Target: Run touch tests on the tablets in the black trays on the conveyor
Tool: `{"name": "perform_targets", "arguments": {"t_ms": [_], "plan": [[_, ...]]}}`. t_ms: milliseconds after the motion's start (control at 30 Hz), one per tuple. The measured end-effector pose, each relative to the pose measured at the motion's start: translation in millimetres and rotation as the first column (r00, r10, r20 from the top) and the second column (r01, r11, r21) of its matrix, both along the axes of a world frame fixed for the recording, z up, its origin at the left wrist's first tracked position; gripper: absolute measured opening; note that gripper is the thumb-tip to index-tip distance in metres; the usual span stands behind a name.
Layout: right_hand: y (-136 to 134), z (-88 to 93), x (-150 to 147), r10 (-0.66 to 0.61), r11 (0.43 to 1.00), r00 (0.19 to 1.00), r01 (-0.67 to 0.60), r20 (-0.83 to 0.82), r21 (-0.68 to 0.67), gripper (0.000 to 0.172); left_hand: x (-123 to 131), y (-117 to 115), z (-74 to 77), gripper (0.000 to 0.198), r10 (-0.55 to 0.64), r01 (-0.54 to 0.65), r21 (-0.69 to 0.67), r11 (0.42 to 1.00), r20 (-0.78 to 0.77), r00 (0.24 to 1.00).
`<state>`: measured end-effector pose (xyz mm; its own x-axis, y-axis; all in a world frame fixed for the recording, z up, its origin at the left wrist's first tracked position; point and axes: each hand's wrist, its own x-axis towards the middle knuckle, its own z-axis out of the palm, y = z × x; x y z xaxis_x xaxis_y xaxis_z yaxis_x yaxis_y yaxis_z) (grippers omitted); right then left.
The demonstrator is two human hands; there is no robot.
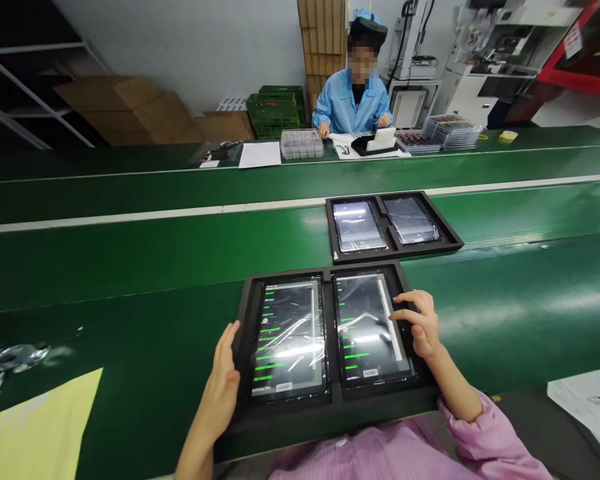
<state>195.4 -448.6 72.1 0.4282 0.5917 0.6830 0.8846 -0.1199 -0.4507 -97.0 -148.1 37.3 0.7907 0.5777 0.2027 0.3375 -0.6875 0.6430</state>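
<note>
A black foam tray (305, 413) lies in front of me with two tablets side by side in its recesses. The left tablet (290, 340) and the right tablet (370, 340) are lit, showing rows of green text under glossy clear film. My left hand (223, 387) rests against the tray's left side, fingers straight and holding nothing. Over the right edge of the right tablet is my right hand (423, 327), fingers apart, with two fingertips at the screen; whether they press it I cannot tell.
Beyond lies a second black tray (450, 240) with two tablets, on the green belt (220, 247). A yellow sheet (40, 427) is at the left, white papers (590, 407) at the right. Across the line sits a co-worker (353, 107) in blue, near clear plastic trays (303, 143).
</note>
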Motion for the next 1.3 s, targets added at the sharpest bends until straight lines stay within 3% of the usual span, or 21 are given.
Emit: {"name": "perform_targets", "arguments": {"t_ms": [100,200,300,467,533,633,700,800,900,1067,1200,1300], "plan": [[3,-2.6,-2,0.020,0.998,1.000,-0.021,-0.016,-0.064,0.064,-1,-4,1.4,0.077,0.043,-0.043,0.003,0.999,0.014,0.999],[9,-2.7,-5,0.095,0.974,0.995,-0.099,-0.031,-0.205,0.060,4,-14,5.9,0.072,0.058,-0.062,0.204,0.977,0.028,0.998],[14,-0.4,-9,0.258,0.906,0.966,-0.253,-0.031,-0.339,0.057,6,-20,9.1,0.068,-0.002,-0.023,0.391,0.920,0.063,0.998],[17,1.7,-14,0.358,0.859,0.932,-0.302,0.064,-0.413,0.054,-4,-19,8.8,0.051,-0.103,0.025,0.423,0.906,0.162,0.982],[17,0.9,-14,0.335,0.862,0.939,-0.271,0.081,-0.428,0.050,-4,-20,10.6,0.046,-0.110,0.023,0.415,0.910,0.186,0.976],[15,-2.2,-11,0.275,0.881,0.958,-0.217,0.081,-0.421,0.043,0,-23,15.6,0.036,-0.097,0.049,0.433,0.900,0.090,0.991],[11,-5.1,-8,0.243,0.926,0.965,-0.201,0.097,-0.321,0.044,3,-25,18.1,0.033,-0.061,0.027,0.461,0.887,0.059,0.996],[5,-9.2,-2,0.159,0.978,0.985,-0.147,0.068,-0.150,0.051,2,-25,17.6,0.036,0.006,-0.087,0.494,0.865,0.162,0.987],[3,-11.6,1,0.083,0.989,0.996,-0.084,-0.016,-0.120,0.055,2,-23,13.7,0.037,0.011,-0.070,0.460,0.885,0.129,0.992],[9,-13.1,0,0.057,0.958,0.995,-0.079,-0.085,-0.276,0.055,10,-21,9.9,0.045,-0.067,0.069,0.423,0.904,-0.019,0.998],[14,-13.0,-2,0.049,0.893,0.999,-0.054,-0.024,-0.447,0.051,13,-21,10.2,0.050,-0.115,0.135,0.445,0.885,-0.071,0.991],[15,-10.7,-5,0.112,0.845,0.993,-0.081,0.027,-0.529,0.045,13,-20,9.6,0.054,-0.157,0.186,0.448,0.875,-0.102,0.982]]}}
